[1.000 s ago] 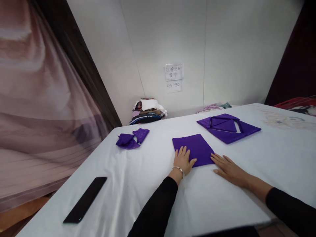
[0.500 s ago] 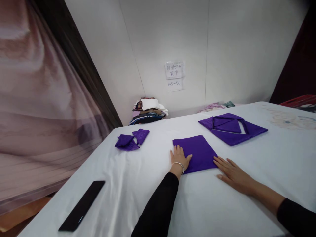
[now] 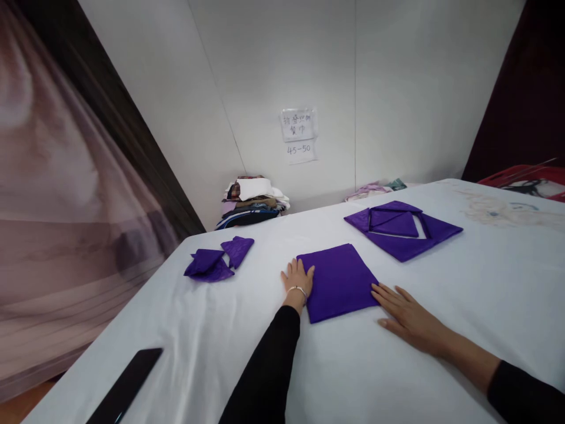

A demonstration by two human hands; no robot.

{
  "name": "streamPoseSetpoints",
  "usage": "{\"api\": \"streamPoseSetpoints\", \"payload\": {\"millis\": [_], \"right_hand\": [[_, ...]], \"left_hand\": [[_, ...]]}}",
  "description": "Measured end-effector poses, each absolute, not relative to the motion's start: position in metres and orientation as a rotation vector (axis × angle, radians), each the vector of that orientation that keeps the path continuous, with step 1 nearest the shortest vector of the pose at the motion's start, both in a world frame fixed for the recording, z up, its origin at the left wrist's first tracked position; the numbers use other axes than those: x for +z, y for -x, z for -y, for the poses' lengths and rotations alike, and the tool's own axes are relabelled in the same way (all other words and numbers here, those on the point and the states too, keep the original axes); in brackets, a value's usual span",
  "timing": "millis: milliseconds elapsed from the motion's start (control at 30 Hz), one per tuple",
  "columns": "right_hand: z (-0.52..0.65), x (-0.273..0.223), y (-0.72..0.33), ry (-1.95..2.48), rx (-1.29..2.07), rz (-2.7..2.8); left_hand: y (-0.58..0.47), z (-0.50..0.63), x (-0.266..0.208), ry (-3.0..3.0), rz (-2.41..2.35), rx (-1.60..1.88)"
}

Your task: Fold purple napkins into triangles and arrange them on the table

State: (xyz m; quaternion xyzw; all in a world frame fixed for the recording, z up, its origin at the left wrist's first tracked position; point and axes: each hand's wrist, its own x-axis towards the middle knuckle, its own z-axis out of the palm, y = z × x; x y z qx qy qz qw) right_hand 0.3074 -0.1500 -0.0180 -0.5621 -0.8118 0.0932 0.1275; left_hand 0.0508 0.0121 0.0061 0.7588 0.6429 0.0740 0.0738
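A purple cloth napkin (image 3: 339,282), folded into a flat square, lies on the white-covered table in front of me. My left hand (image 3: 298,281), with a silver bracelet at the wrist, rests flat along the napkin's left edge, fingers spread. At the opposite side my right hand (image 3: 408,318) lies flat on the tablecloth, its fingertips touching the napkin's right corner. Neither hand grips anything. Behind and to the right is a larger folded purple cloth shape (image 3: 404,247) with a gap in its middle.
Small folded purple cloth pieces (image 3: 209,266) sit at the left. A long black flat object (image 3: 128,386) lies near the left front edge. Past the far edge are a stack of clothes (image 3: 253,203) and a wall with handwritten paper signs (image 3: 300,132). A curtain (image 3: 66,206) hangs at left.
My left hand has slid left, off the napkin's surface to its left edge. My right hand stays at the right corner. The whole view has shifted slightly.
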Motion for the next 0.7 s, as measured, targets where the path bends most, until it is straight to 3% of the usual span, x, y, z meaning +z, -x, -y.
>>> {"api": "streamPoseSetpoints", "payload": {"millis": [233,700], "right_hand": [[0.149,-0.018,-0.307,1.665,0.275,2.32],[0.144,-0.013,-0.3,1.628,0.187,2.263]], "left_hand": [[-0.081,0.073,0.006,-2.784,-1.079,0.277],[-0.085,0.079,0.014,-2.81,-1.102,0.279]]}}
